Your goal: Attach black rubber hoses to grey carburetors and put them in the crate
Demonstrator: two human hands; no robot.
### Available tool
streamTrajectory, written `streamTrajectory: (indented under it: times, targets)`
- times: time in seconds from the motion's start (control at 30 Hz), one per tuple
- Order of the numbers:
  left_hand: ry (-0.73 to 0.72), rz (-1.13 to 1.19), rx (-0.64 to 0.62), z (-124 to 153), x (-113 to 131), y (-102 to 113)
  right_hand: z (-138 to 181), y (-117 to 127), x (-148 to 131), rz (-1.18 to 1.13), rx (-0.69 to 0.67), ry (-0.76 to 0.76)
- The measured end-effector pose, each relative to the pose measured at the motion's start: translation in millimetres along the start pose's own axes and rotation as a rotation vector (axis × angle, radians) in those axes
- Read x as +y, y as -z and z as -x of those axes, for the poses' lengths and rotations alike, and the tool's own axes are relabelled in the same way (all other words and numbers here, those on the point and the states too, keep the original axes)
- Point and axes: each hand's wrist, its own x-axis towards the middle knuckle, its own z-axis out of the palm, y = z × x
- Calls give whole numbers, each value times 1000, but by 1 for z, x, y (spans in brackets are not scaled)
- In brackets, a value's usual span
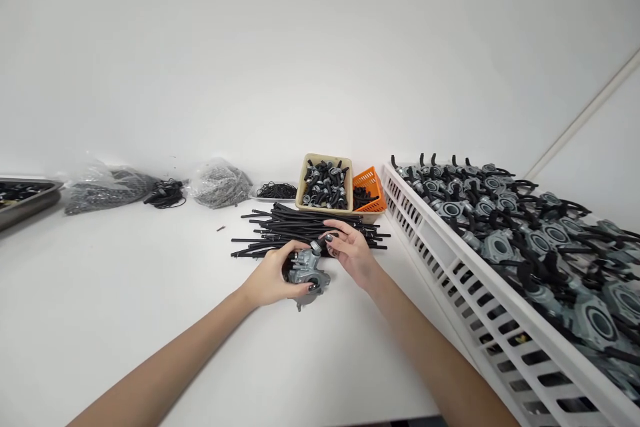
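A grey metal carburetor (306, 278) is held above the white table, in front of a pile of black rubber hoses (285, 223). My left hand (275, 277) grips its body from the left, thumb across the near side and fingers behind. At the carburetor's top sits a black cap (318, 245) with a metal collar. My right hand (350, 253) pinches at this cap with thumb and forefinger, its other fingers bent above. The fingers partly hide the cap and whatever lies between them.
On the right stands a white slatted crate (450, 260) full of similar carburetors. Along the wall are a beige bin (300, 195) of black-and-metal caps, an orange basket (376, 181), a tray of black rings (275, 191), plastic bags (220, 185) of small parts and a metal tray (37, 200).
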Motion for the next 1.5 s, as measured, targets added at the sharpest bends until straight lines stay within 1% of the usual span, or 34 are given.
streamTrajectory:
  times: [0.07,0.13,0.27,0.4,0.57,0.63,0.8,1.07,1.17,1.3,1.5]
  targets:
    - [-15,0,-4,1,1,0,-1,-1,4,22,29,32]
    - [-21,5,-11,1,2,1,-2,-2,7,64,13,41]
    - [-35,26,-12,1,3,1,0,-2,10,126,-72,48]
    - [-22,26,6,0,1,-1,1,-2,9,136,-130,35]
    - [-4,15,5,0,-1,-2,0,3,10,186,-237,4]
    - [-13,17,14,0,-2,-2,-1,5,12,201,-255,2]
    - [-16,17,15,-1,-2,-2,-1,4,15,212,-246,5]
    - [5,24,32,0,2,-2,-1,3,19,215,-179,16]
    - [14,25,40,1,4,-2,-1,4,21,228,-153,-2]
    - [-6,36,48,2,4,-1,0,2,23,251,-151,-37]
    - [-12,7,46,3,3,-1,1,-3,23,262,-170,-14]
